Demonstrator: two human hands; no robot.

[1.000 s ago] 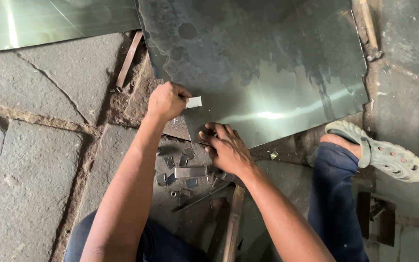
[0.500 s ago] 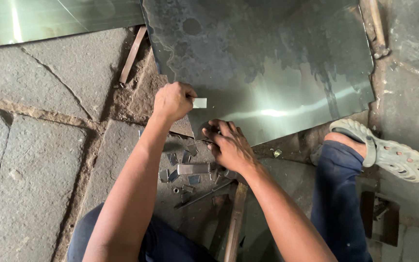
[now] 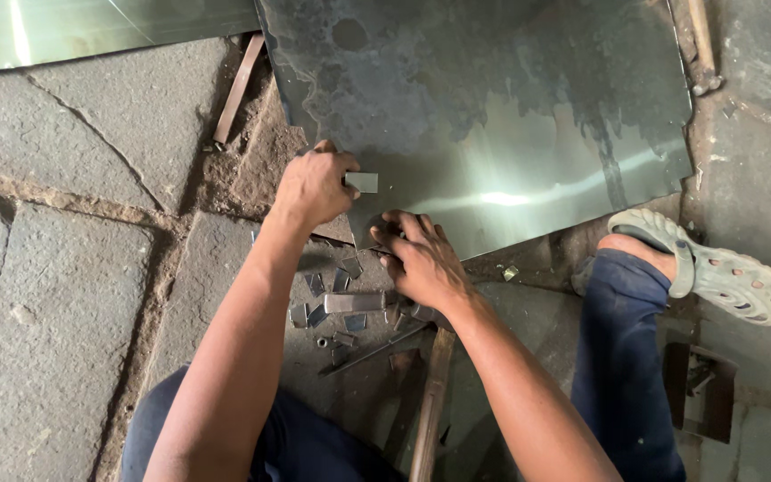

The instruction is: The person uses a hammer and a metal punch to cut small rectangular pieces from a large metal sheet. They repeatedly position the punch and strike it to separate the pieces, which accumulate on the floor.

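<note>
A large shiny metal sheet (image 3: 510,125) lies on the stone floor in front of me. My left hand (image 3: 312,186) is closed on a small rectangular metal piece (image 3: 363,182), held flat on the sheet near its lower left corner. My right hand (image 3: 421,259) rests at the sheet's lower edge with curled fingers; what it grips is hidden under the fingers. Several small cut metal pieces (image 3: 342,308) lie on the floor just below both hands.
A second metal sheet (image 3: 91,31) lies at the top left. A rusty bar (image 3: 236,89) lies beside the big sheet. A hammer (image 3: 702,45) lies at top right, a wooden handle (image 3: 430,402) between my legs. My sandalled foot (image 3: 716,272) is at right.
The view has shifted slightly. Both hands stay in about the same place on the sheet's lower left corner, the left still holding the small piece.
</note>
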